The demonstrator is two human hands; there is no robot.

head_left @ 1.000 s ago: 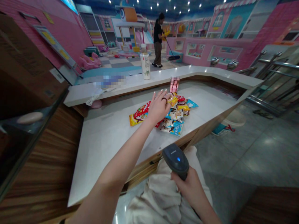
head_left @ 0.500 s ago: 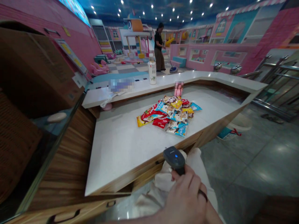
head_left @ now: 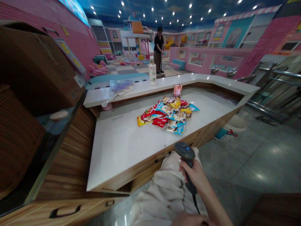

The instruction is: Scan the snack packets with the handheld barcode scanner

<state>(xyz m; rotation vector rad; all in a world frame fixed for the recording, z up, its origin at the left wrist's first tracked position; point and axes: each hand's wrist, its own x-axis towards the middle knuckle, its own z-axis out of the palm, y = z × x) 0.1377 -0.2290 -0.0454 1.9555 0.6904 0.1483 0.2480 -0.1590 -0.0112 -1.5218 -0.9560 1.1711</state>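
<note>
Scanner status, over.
Right hand gripping scanner. Left hand at bottom edge, by cloth. Snack packets piled on counter, no hand on them.

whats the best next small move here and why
I'd probably reach the left hand to a top packet from the pile of snack packets on the white counter, since the right hand already grips the barcode scanner, leaving the left to pick one up.

The left hand (head_left: 188, 218) has left the snack pile (head_left: 168, 115).
</note>
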